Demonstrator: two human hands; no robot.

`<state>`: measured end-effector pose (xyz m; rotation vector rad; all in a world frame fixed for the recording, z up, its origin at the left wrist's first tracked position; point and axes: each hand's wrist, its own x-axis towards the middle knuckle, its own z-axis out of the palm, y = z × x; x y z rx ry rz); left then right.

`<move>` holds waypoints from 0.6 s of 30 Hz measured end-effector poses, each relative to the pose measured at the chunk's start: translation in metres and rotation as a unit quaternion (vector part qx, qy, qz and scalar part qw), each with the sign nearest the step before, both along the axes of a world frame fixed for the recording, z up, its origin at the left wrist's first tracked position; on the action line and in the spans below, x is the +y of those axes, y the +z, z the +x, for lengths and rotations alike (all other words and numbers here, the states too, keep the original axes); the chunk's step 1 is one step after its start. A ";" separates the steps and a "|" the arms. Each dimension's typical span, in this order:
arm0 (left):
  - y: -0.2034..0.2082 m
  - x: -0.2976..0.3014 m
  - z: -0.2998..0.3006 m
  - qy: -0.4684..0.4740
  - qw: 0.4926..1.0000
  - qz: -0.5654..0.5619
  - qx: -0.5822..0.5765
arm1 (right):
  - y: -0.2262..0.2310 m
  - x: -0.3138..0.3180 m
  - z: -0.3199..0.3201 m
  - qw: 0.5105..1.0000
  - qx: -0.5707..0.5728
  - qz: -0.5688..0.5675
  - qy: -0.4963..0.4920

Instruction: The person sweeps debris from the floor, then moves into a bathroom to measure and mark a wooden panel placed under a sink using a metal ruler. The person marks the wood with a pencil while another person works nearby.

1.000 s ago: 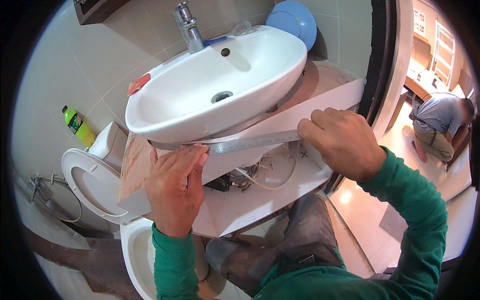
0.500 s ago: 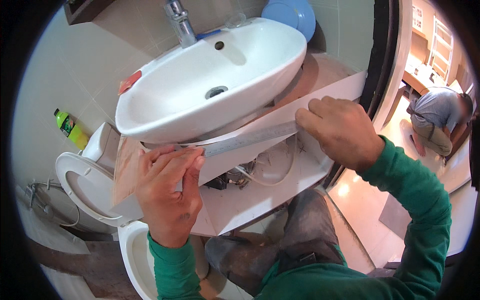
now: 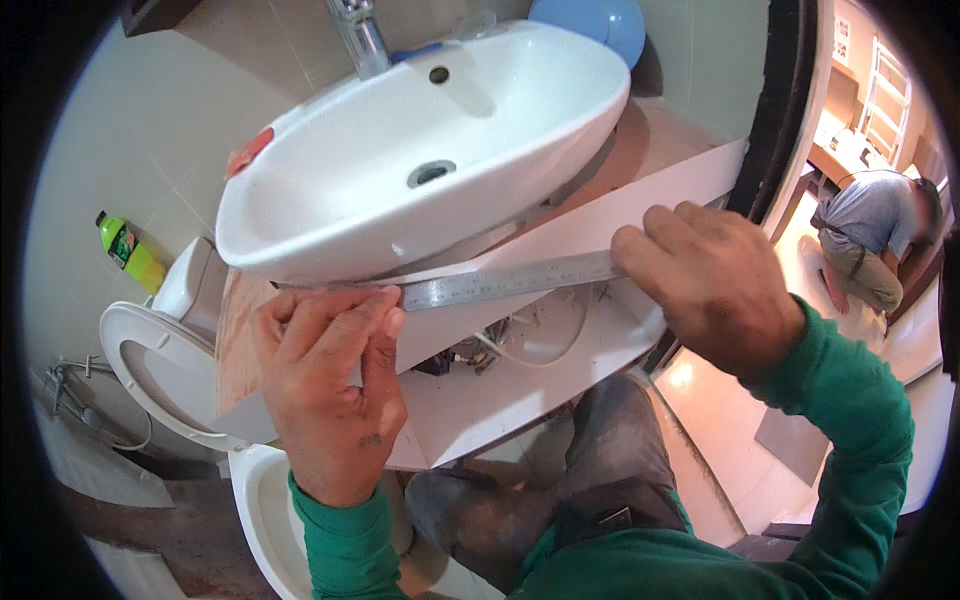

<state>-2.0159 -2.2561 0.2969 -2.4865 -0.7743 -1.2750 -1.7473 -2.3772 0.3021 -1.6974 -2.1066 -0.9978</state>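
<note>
A metal ruler [image 3: 510, 281] stretches between my two hands, just in front of the white washbasin [image 3: 400, 215] and across the white front panel [image 3: 640, 208] of the counter. My left hand [image 3: 335, 375] pinches the ruler's left end between thumb and fingers, close under the basin's front rim. The other end is in my right hand [image 3: 710, 285], its fingers curled round it. Both ruler tips are hidden by my fingers. Under the panel, a white hose [image 3: 545, 362] and fittings show inside the open cabinet [image 3: 480, 415].
A toilet [image 3: 165, 365] with raised lid stands left, with a green bottle [image 3: 130, 255] on its tank. Behind the basin are a chrome faucet [image 3: 358, 35] and a blue round basin [image 3: 595, 30]. Beyond the dark door frame [image 3: 780, 110], another person [image 3: 870, 235] crouches.
My view has shifted slightly closer to the basin. My right hand appears a little lower and further right, the ruler still held between both hands.
</note>
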 end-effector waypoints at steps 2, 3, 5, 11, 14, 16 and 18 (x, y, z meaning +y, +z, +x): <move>-0.001 -0.005 0.001 0.021 1.000 -0.018 0.002 | -0.003 0.002 0.001 1.000 -0.002 -0.001 -0.003; -0.001 -0.004 0.000 0.012 1.000 -0.018 0.003 | -0.002 0.002 0.002 1.000 -0.004 -0.003 -0.005; -0.001 -0.001 -0.001 -0.004 1.000 -0.019 0.005 | -0.006 0.005 0.007 1.000 -0.001 -0.009 -0.009; 0.000 0.000 0.002 0.008 1.000 0.005 -0.026 | -0.002 0.013 0.018 0.999 0.004 0.011 0.045; 0.004 0.006 -0.001 -0.017 1.000 -0.019 -0.014 | -0.004 0.009 0.024 0.998 0.019 0.027 0.050; -0.002 0.004 0.000 -0.015 0.999 -0.018 -0.023 | -0.005 0.003 0.023 0.999 0.025 0.019 0.031; -0.002 0.002 0.002 -0.016 1.000 0.000 -0.022 | -0.006 -0.002 0.021 0.999 0.029 -0.002 0.014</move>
